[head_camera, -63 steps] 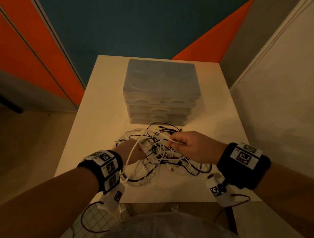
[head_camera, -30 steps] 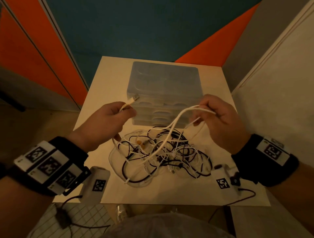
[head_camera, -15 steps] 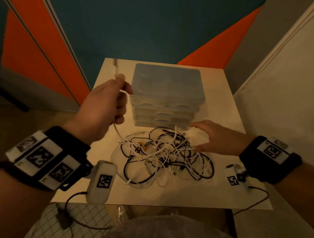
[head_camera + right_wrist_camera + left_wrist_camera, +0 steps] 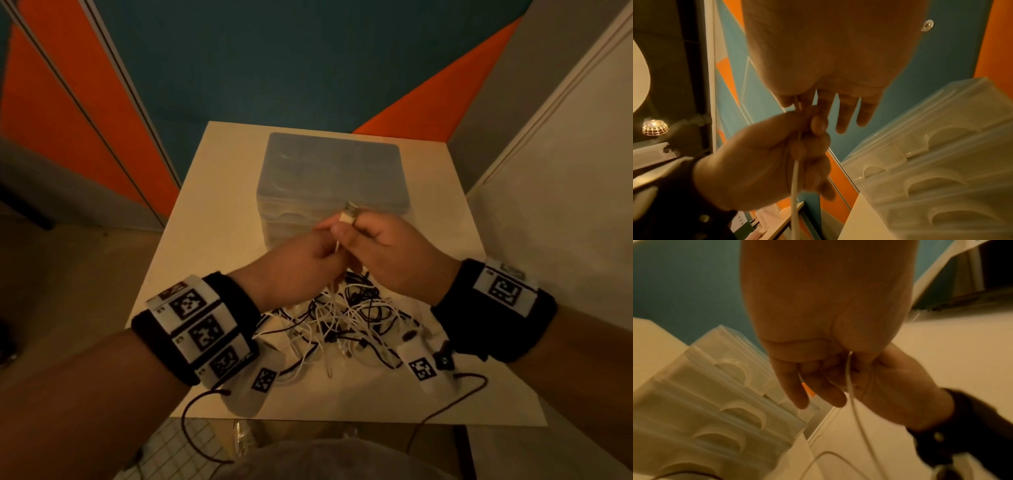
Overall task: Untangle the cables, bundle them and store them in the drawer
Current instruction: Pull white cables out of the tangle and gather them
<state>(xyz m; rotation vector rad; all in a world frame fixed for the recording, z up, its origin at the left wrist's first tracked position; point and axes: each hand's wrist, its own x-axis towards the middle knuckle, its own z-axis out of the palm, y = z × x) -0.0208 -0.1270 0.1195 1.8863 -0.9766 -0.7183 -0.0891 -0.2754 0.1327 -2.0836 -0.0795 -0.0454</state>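
Both hands meet above the tangle of black and white cables, in front of the drawer unit. My right hand pinches the plug end of a white cable between thumb and forefinger, with the metal plug sticking up. Its other fingers are stretched out. Just below, my left hand has its fingers curled round the same white cable, which hangs down into the tangle. In the left wrist view the cable runs out of the left hand's curled fingers. All drawers look closed.
The translucent drawer unit stands at the back middle of the small white table. A white wall runs close along the table's right side. An orange and blue wall rises behind it. Thin black sensor leads hang off the front edge.
My left hand came down from the upper left with the cable end. My right hand left the tangle, rose and took the plug end. Both hands now hold one white cable together.
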